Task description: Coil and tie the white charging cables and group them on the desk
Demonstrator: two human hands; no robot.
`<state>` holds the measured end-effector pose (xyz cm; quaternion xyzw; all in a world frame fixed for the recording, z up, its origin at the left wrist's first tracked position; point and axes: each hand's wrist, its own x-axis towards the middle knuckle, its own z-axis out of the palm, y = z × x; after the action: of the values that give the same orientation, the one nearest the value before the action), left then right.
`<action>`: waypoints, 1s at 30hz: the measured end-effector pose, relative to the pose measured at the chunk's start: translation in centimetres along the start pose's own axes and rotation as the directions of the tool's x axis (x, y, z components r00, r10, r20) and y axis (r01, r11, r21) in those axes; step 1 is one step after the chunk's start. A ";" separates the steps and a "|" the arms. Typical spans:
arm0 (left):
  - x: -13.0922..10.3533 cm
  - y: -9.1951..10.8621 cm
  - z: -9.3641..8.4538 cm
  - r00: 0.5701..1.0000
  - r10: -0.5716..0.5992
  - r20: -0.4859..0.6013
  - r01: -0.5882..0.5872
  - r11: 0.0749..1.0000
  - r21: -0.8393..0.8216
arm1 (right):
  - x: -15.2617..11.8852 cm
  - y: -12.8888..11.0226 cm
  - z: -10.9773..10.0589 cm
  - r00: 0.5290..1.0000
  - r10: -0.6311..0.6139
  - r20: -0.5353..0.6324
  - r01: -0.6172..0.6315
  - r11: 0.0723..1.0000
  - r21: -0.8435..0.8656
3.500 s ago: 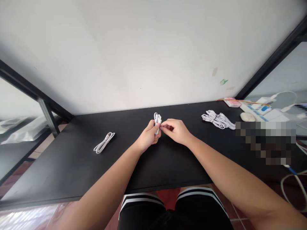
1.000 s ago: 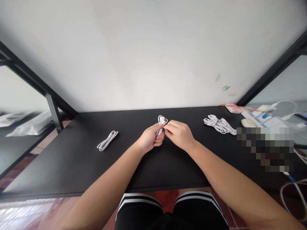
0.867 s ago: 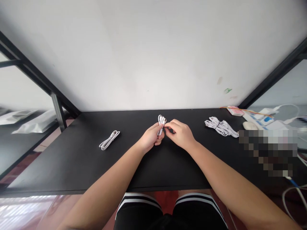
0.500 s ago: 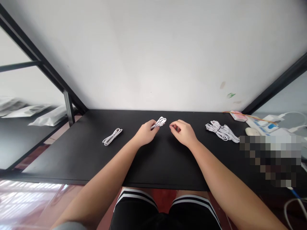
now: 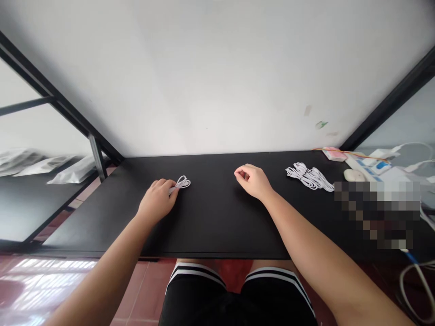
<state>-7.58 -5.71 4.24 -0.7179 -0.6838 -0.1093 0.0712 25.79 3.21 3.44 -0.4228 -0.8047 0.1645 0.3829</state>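
Head view: our left hand point(image 5: 157, 200) has its grip clamped on a coiled white cable point(image 5: 180, 184), left part of the black surface point(image 5: 210, 222); our right hand point(image 5: 252, 180) has fingertips pinched together, well apart from it; we see tied white cables point(image 5: 310, 176) farther right.

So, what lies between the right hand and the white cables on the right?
In the head view, only black tabletop shows between the right hand and the cables.

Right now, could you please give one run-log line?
left hand: holding coiled white cable | right hand: curled, nothing visible held | bundled cables: on black table, right side
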 end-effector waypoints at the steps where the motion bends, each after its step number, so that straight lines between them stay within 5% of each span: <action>1: -0.3 -0.6 0.1 0.999 0.002 -0.035 -0.001 0.999 0.035 | 0.0 0.0 0.0 1.000 0.004 0.003 -0.004 1.000 0.002; 7: -0.6 -1.1 0.1 0.993 -0.027 -0.117 0.046 0.985 0.164 | 0.0 0.1 -0.1 1.000 0.031 -0.003 -0.031 0.999 0.005; 14: 1.5 2.2 -1.4 0.972 -0.194 -0.135 0.222 0.944 0.245 | 0.0 0.4 -0.3 0.998 0.065 -0.020 -0.064 0.998 0.013; 19: 3.9 6.9 -1.6 0.990 0.037 -0.137 -0.041 0.999 -0.023 | 0.1 0.6 -0.4 0.996 0.089 -0.021 -0.090 0.996 -0.009; 24: 6.7 11.4 0.8 0.971 0.211 -0.110 -0.233 0.936 -0.263 | 0.1 1.4 -0.4 0.996 0.092 -0.020 -0.093 0.989 -0.118; 30: 7.9 11.6 5.0 0.981 0.187 0.049 -0.160 0.929 -0.334 | 0.2 2.7 0.0 0.979 0.194 0.068 -0.171 0.952 -0.253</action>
<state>4.60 2.52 1.98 -0.7810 -0.5923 -0.1862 -0.0676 27.23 4.94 1.97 -0.5316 -0.7931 0.1174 0.2731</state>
